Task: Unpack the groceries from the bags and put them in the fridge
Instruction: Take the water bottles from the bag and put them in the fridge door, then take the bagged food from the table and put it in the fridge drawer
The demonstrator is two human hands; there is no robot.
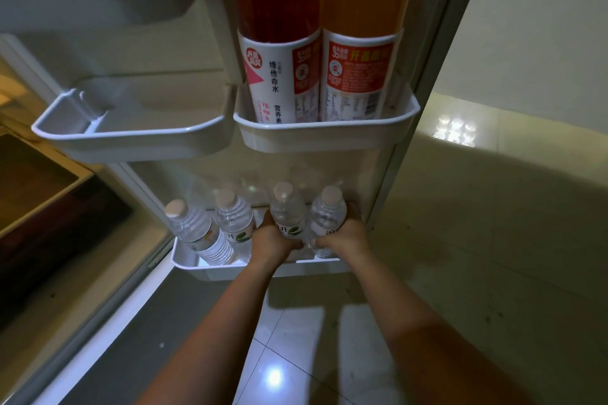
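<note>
Down at the bottom door shelf (210, 268) of the fridge, two hands each hold a small water bottle. The left hand (271, 240) wraps its fingers round one water bottle (287, 212). The right hand (345, 235) wraps round the other bottle (327, 215), next to the shelf's right end. Both bottles stand up straight, low in the shelf. Two more water bottles (210, 230) are on the left; the far one leans over. If a hand bumps them, I think they could tip. The two held bottles sit tight together, so they might knock one another. Up above, a red drink (273, 43) and an orange drink (360, 43) stand in another shelf.
</note>
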